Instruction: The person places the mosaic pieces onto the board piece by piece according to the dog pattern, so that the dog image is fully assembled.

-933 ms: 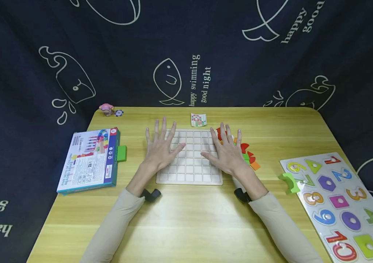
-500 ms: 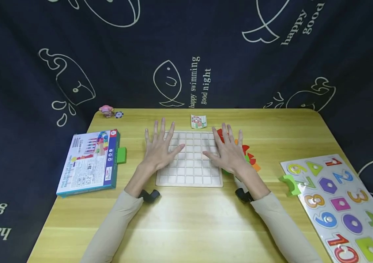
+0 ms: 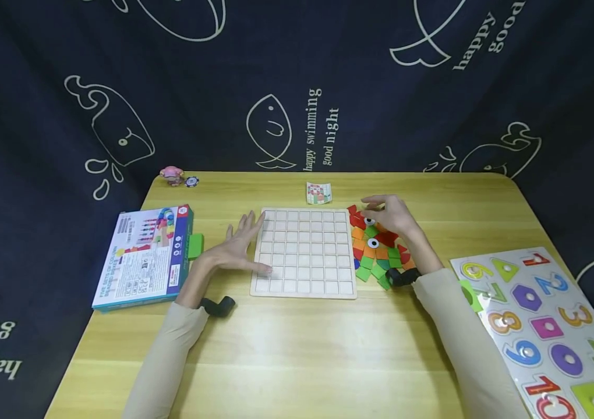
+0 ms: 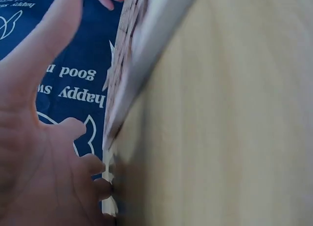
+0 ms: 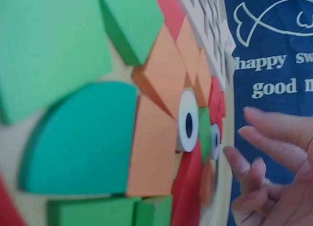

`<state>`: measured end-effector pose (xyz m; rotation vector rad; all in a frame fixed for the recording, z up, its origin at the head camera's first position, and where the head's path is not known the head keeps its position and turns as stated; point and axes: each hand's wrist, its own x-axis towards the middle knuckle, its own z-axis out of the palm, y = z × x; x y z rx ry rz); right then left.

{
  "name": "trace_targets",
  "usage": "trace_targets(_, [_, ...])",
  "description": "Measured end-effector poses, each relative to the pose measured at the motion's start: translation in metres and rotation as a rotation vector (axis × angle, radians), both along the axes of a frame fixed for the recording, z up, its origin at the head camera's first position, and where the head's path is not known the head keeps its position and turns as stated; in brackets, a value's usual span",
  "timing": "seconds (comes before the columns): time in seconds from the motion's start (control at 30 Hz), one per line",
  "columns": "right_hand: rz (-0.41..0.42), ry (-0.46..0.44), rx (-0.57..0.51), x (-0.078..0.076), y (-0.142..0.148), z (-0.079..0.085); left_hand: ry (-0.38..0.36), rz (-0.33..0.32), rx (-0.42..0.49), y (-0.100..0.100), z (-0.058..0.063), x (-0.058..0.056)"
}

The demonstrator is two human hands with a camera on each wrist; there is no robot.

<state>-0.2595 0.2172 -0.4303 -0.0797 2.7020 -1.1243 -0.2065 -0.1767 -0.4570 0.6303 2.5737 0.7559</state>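
Observation:
A pale wooden grid board [image 3: 304, 252] lies mid-table, its square cells bare. My left hand [image 3: 231, 250] is spread at the board's left edge, thumb over the lower left cells and nothing in its grasp. The board's side edge [image 4: 146, 55] runs past that palm in the left wrist view. Over the far end of a pile of coloured blocks [image 3: 365, 270], right of the board, hovers my right hand [image 3: 393, 216], fingers loosely bent and holding nothing. The pile has a white eye piece [image 5: 188, 122], a teal quarter-round block [image 5: 83, 143], and red, orange and green blocks.
A small printed pattern card [image 3: 319, 193] lies behind the board. To the left are a boxed toy [image 3: 142, 256] and a green block [image 3: 195, 246]. A number puzzle board [image 3: 543, 331] lies at right, a pink figurine [image 3: 172, 175] at the far left corner.
Both hands were spread flat over the board's sides. The left has shifted left and nearer me; the right has moved right, turned and bent its fingers, uncovering the block pile.

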Motion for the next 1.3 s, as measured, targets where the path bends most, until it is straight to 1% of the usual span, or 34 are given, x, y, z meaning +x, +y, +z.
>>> trace_targets(0.1, [-0.034,-0.068,0.004,-0.008,0.001,-0.004,0.004,-0.014,-0.03,-0.001,-0.002,0.001])
trace_targets(0.2, [-0.069,-0.113,-0.017,-0.014,0.0,-0.009,0.011,-0.02,-0.067,-0.001,-0.002,0.003])
trace_targets(0.33, [-0.079,-0.129,-0.044,-0.02,-0.001,-0.013,0.034,-0.034,-0.114,0.002,-0.003,0.004])
trace_targets(0.47, [-0.096,-0.15,-0.033,-0.022,0.0,-0.014,0.053,-0.041,-0.139,0.003,-0.004,0.004])
trace_targets(0.57, [-0.115,-0.169,-0.016,-0.023,0.0,-0.013,0.053,-0.042,-0.149,0.004,-0.004,0.004])
trace_targets(0.63, [-0.105,-0.163,-0.006,-0.022,-0.001,-0.013,0.051,-0.042,-0.155,0.004,-0.004,0.004])
trace_targets(0.77, [-0.083,-0.078,0.055,-0.019,-0.002,-0.011,0.046,-0.04,-0.156,0.003,-0.003,0.003])
trace_targets(0.87, [-0.087,-0.043,0.096,-0.017,-0.001,-0.01,0.043,-0.04,-0.155,0.003,-0.003,0.002])
trace_targets(0.97, [-0.077,-0.07,0.112,-0.015,0.0,-0.009,0.042,-0.042,-0.161,0.003,-0.003,0.002])
trace_targets(1.1, [-0.036,-0.123,0.153,-0.013,-0.004,-0.007,0.038,-0.041,-0.166,0.003,-0.003,0.002])
trace_targets(1.2, [-0.021,-0.126,0.204,-0.011,-0.008,-0.005,0.031,-0.04,-0.165,0.003,-0.003,0.002])
trace_targets(1.3, [-0.013,-0.109,0.223,-0.01,-0.009,-0.005,0.027,-0.039,-0.163,0.003,-0.003,0.002])
